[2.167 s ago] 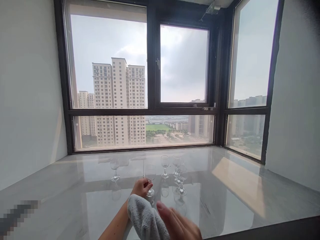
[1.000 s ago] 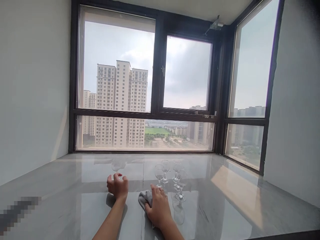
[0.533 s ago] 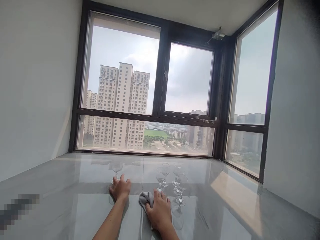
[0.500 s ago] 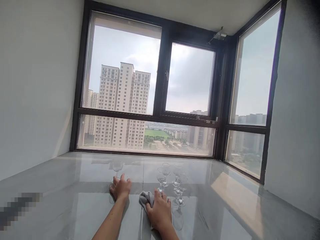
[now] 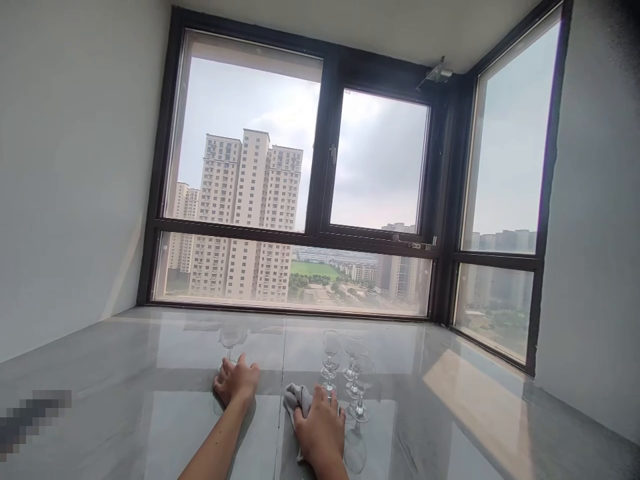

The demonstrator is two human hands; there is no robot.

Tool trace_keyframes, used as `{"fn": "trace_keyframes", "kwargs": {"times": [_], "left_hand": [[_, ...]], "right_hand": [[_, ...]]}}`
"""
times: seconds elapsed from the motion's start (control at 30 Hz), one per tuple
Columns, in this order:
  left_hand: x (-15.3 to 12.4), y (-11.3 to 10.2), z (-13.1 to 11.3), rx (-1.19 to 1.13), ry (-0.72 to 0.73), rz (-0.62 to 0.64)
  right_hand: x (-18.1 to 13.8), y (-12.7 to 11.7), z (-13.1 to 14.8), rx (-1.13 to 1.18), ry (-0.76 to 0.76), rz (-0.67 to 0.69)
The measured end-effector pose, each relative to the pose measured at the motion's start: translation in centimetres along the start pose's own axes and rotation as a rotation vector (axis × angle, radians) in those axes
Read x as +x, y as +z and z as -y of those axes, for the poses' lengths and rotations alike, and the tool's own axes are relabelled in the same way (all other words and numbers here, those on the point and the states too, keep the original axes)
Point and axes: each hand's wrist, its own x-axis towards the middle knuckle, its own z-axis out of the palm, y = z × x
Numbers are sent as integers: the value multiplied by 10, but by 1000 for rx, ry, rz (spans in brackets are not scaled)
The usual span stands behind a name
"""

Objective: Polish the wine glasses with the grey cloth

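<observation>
On the left of the glossy grey tabletop stands a clear stemmed glass (image 5: pixel 233 337). My left hand (image 5: pixel 237 381) has its fingers bent around the foot of this glass, which they partly hide. My right hand (image 5: pixel 321 427) rests on the surface with a crumpled grey cloth (image 5: pixel 298 399) bunched under its thumb side. Its fingertips are at the foot of another stemmed glass (image 5: pixel 330 361); whether they touch it I cannot tell. Several more stemmed glasses (image 5: pixel 361 368) stand in a close group beyond and to the right of that hand.
The grey tabletop (image 5: pixel 195 427) shows strong reflections and a thin seam between my hands. Dark-framed windows (image 5: pixel 320 233) rise behind it, with pale walls (image 5: pixel 75 167) on both sides. A blurred-out dark object (image 5: pixel 33 417) lies at the left edge.
The glass before my right fingertips has shifted a little right, closer in line with the one behind. My left hand has moved slightly left and nearer, while the view has tilted slightly.
</observation>
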Motion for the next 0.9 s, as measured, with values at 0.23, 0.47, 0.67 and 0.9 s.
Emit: {"fn": "trace_keyframes", "kwargs": {"times": [0.23,0.47,0.67,0.9], "left_hand": [[-3,-10,-5,-5,15,50],[-2,-10,-1,-7,72,81],[-7,-11,-1,8,187,27],[-8,-14,0,-26,205,55]], "right_hand": [[0,-12,5,0,46,59],[2,-14,4,27,74,103],[3,-13,4,10,74,55],[-5,-11,-1,148,-70,-93]]}}
